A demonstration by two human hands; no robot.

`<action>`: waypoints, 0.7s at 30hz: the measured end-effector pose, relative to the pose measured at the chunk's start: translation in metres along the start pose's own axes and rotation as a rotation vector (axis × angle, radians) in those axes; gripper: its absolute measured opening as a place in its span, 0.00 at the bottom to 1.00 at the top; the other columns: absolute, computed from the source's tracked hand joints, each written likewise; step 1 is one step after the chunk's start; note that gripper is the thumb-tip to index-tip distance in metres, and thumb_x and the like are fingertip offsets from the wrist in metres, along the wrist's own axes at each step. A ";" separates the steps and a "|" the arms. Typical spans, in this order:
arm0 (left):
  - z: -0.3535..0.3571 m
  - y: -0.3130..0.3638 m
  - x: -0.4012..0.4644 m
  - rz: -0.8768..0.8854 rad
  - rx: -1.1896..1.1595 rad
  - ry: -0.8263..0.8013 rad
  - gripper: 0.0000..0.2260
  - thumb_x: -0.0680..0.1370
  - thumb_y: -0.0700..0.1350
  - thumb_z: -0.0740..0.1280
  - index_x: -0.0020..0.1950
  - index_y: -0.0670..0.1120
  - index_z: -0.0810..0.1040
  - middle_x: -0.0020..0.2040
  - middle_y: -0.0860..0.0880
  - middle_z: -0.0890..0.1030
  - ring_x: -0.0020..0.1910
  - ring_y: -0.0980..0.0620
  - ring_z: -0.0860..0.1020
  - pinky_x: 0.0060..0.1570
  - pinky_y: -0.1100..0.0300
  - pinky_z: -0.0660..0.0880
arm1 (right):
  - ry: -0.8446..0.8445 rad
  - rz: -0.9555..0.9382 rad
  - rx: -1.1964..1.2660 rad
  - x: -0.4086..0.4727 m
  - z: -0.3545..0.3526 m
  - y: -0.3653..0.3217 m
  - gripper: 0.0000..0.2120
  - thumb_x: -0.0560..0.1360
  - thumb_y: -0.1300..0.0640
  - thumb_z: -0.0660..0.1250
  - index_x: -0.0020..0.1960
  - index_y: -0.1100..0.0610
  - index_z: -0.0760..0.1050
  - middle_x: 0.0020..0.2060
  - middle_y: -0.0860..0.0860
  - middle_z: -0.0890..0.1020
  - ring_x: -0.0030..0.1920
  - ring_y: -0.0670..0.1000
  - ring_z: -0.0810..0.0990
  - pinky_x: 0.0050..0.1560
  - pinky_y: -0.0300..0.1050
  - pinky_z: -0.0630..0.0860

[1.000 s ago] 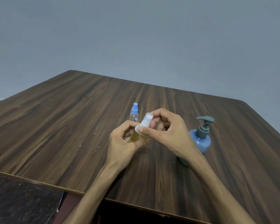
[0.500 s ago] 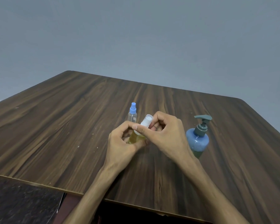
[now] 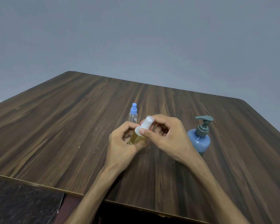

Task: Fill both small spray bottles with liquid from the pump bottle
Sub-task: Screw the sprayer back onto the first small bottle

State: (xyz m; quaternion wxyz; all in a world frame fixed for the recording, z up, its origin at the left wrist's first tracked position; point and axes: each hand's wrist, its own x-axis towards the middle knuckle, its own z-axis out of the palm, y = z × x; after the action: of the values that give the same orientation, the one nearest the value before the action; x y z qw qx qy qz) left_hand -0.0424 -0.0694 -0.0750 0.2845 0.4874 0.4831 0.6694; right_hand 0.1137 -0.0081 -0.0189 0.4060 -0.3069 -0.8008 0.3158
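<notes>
On the dark wooden table [image 3: 71, 135] before a grey wall, my left hand [image 3: 121, 146] curls round the yellow-filled spray bottle [image 3: 137, 138] while my right hand [image 3: 166, 136] pinches its white cap [image 3: 146, 122], the blue-capped spray bottle [image 3: 133, 113] just behind and the pump bottle [image 3: 200, 136] to my right.

The left hand [image 3: 120, 143] covers the base of the yellow-filled spray bottle [image 3: 137, 138]; the right hand [image 3: 166, 135] hides the pump bottle [image 3: 200, 139] foot. Both forearms run off the bottom edge, and the table [image 3: 71, 126] off both sides.
</notes>
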 end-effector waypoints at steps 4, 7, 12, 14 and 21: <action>0.000 -0.004 0.000 0.013 0.050 -0.005 0.15 0.68 0.45 0.84 0.51 0.46 0.85 0.46 0.47 0.89 0.47 0.45 0.89 0.49 0.49 0.86 | 0.055 0.046 -0.071 0.000 0.004 0.002 0.10 0.73 0.51 0.83 0.42 0.54 0.84 0.28 0.40 0.77 0.29 0.42 0.72 0.32 0.37 0.70; 0.000 -0.004 0.000 0.028 0.075 0.010 0.14 0.70 0.40 0.85 0.51 0.46 0.85 0.45 0.49 0.89 0.46 0.48 0.88 0.47 0.55 0.84 | 0.143 0.055 -0.086 -0.003 0.016 0.001 0.11 0.73 0.52 0.83 0.41 0.55 0.83 0.28 0.41 0.77 0.29 0.42 0.74 0.32 0.32 0.70; 0.000 -0.007 -0.001 0.068 0.172 0.063 0.15 0.71 0.32 0.82 0.49 0.47 0.85 0.42 0.53 0.88 0.40 0.59 0.85 0.42 0.66 0.78 | 0.247 0.100 -0.113 -0.006 0.030 0.002 0.14 0.74 0.51 0.81 0.39 0.56 0.80 0.28 0.42 0.77 0.29 0.42 0.76 0.33 0.35 0.73; 0.001 -0.009 -0.001 0.085 0.209 0.088 0.15 0.70 0.31 0.82 0.50 0.46 0.85 0.41 0.55 0.87 0.39 0.60 0.84 0.42 0.68 0.76 | 0.276 0.121 -0.109 -0.006 0.034 0.002 0.15 0.74 0.51 0.81 0.38 0.54 0.78 0.28 0.42 0.77 0.29 0.42 0.75 0.32 0.36 0.73; -0.001 -0.010 0.001 0.047 0.248 0.103 0.13 0.72 0.39 0.84 0.50 0.51 0.85 0.42 0.57 0.87 0.40 0.58 0.84 0.43 0.67 0.77 | 0.179 0.124 -0.024 0.000 0.032 0.008 0.11 0.74 0.51 0.82 0.41 0.55 0.82 0.30 0.42 0.79 0.30 0.42 0.75 0.35 0.38 0.73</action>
State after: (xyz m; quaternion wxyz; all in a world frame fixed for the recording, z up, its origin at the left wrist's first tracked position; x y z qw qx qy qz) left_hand -0.0451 -0.0651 -0.0836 0.1813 0.4949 0.5645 0.6352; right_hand 0.0885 -0.0116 -0.0400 0.4518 -0.3877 -0.7445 0.3020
